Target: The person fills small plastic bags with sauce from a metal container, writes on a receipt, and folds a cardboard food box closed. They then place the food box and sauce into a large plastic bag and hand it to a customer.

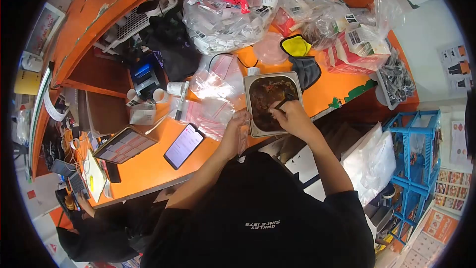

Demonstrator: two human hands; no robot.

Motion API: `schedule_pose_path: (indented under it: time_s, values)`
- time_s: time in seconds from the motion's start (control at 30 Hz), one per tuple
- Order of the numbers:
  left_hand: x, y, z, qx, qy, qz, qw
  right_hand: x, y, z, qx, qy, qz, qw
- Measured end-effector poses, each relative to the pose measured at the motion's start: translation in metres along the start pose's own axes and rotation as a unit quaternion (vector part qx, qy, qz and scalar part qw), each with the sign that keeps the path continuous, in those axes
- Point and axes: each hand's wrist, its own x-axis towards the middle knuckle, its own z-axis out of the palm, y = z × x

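Note:
A square metal pan (248,87) holding dark brown sauce stands at the edge of the orange table. My right hand (291,118) is closed round the dark handle of a utensil (286,100) over the sauce; the utensil's lower end cannot be made out. At the pan's left side is my left hand (237,131), its fingers closed on a clear plastic bag (243,144) that hangs below them. A small white-lidded container (253,71) stands behind the pan.
A phone (184,146) and a tablet (125,145) lie to the left. Plastic sheets (215,94) spread beside the pan. Bags of paper (225,20), a yellow-and-grey cloth (302,64) and a red box (354,54) are behind. Another person's hand (85,204) shows at lower left.

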Motion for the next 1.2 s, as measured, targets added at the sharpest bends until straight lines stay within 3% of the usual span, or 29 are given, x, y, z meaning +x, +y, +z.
schedule_pose_path:
  time_s: [0.07, 0.13, 0.27, 0.33, 0.37, 0.4, 0.5, 0.53, 0.63, 0.7, 0.73, 0.8, 0.87, 0.93, 1.0, 1.1, 1.2]
  values:
    - [-0.001, -0.001, 0.002, -0.010, 0.008, -0.006, 1.000, 0.000, 0.003, 0.002, 0.002, 0.034, 0.028, 0.999]
    - [0.000, 0.001, 0.005, -0.019, 0.015, -0.010, 1.000, -0.001, 0.000, 0.004, 0.070, 0.042, -0.031, 0.996]
    - [-0.001, 0.003, 0.008, -0.019, 0.009, -0.005, 1.000, -0.005, 0.003, 0.012, 0.060, 0.022, -0.013, 0.998]
    - [0.001, -0.001, 0.005, -0.021, -0.002, -0.005, 1.000, -0.006, 0.005, 0.009, 0.087, 0.061, 0.069, 0.992]
    - [0.002, -0.005, 0.003, -0.003, 0.011, -0.001, 1.000, -0.008, 0.001, 0.010, 0.055, 0.061, -0.003, 0.997]
    - [0.002, -0.009, 0.001, 0.016, 0.026, 0.002, 1.000, -0.009, 0.003, 0.012, 0.055, 0.063, -0.004, 0.997]
    - [-0.003, 0.003, 0.016, 0.035, 0.034, -0.004, 0.999, -0.010, 0.008, 0.007, 0.245, 0.067, 0.144, 0.956]
    - [-0.003, 0.003, 0.015, 0.035, 0.034, -0.002, 0.999, -0.010, 0.012, 0.004, 0.244, 0.068, 0.142, 0.957]
    - [0.002, 0.000, 0.002, -0.012, -0.007, -0.020, 1.000, -0.013, 0.027, 0.003, 0.385, 0.128, 0.212, 0.889]
    - [0.010, 0.001, -0.016, 0.178, 0.085, 0.032, 0.980, -0.015, 0.027, -0.002, 0.414, 0.146, 0.215, 0.872]
    - [0.008, 0.011, -0.016, 0.180, 0.084, 0.034, 0.980, -0.016, 0.027, -0.003, 0.444, 0.162, 0.221, 0.853]
    - [0.000, 0.040, -0.007, 0.276, 0.040, 0.185, 0.942, -0.020, 0.029, -0.010, 0.461, 0.169, 0.223, 0.842]
    - [-0.002, 0.063, 0.004, 0.308, 0.062, 0.198, 0.929, -0.024, 0.032, -0.018, 0.477, 0.176, 0.224, 0.831]
    - [0.001, 0.083, 0.013, 0.534, 0.007, 0.268, 0.802, -0.026, 0.034, -0.025, 0.524, 0.191, 0.215, 0.802]
    - [0.013, 0.094, 0.018, 0.570, -0.012, 0.251, 0.782, -0.030, 0.032, -0.035, 0.537, 0.198, 0.202, 0.795]
    - [0.041, 0.106, 0.022, 0.679, -0.158, 0.315, 0.644, -0.036, 0.029, -0.053, 0.561, 0.221, 0.171, 0.780]
    - [0.058, 0.103, 0.032, 0.678, -0.204, 0.323, 0.628, -0.040, 0.012, -0.070, 0.558, 0.245, 0.141, 0.780]
